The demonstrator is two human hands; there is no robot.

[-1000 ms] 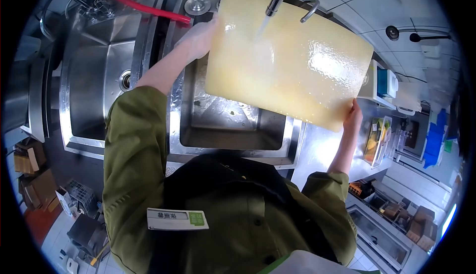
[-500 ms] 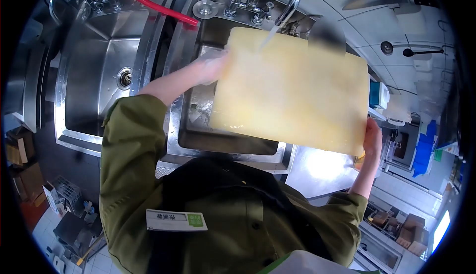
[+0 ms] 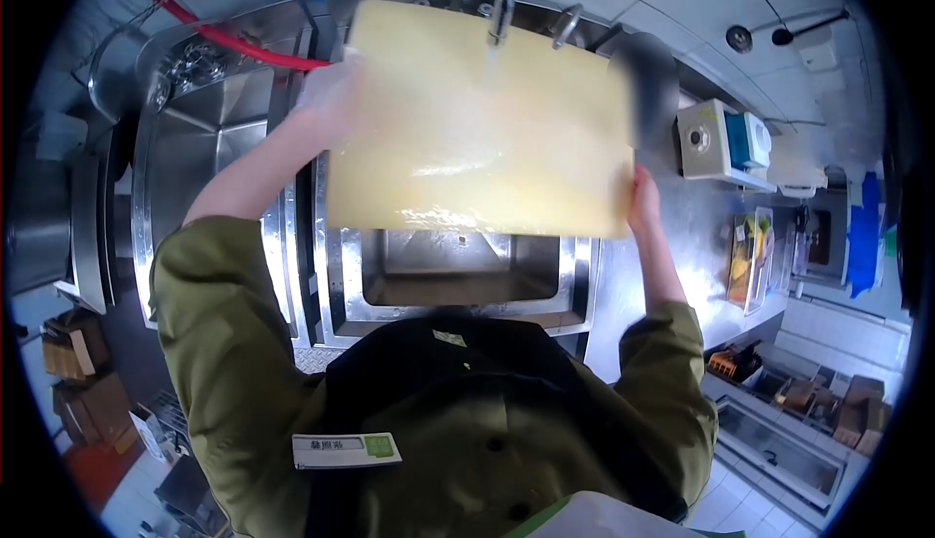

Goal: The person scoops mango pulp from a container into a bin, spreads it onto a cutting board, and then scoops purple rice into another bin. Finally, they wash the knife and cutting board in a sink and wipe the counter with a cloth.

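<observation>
A large pale yellow board (image 3: 487, 129) is held over the right-hand sink (image 3: 463, 263), its front part wet and shiny. Water from the faucet (image 3: 503, 12) falls onto its upper part. My left hand (image 3: 329, 100), in what looks like a clear glove, is closed on the board's left edge. On the right edge, my right hand (image 3: 642, 201) grips the board near its front corner. The fingers under the board are hidden.
A second sink (image 3: 209, 163) lies to the left, with a red hose (image 3: 229, 39) behind it. A blurred dark round object (image 3: 648, 85) is beyond the board's right edge. Farther right are a white appliance (image 3: 703, 139) and a food container (image 3: 750, 260).
The board has moved left and levelled out, with both hands still holding it. More of the right counter and the front of the sink now shows.
</observation>
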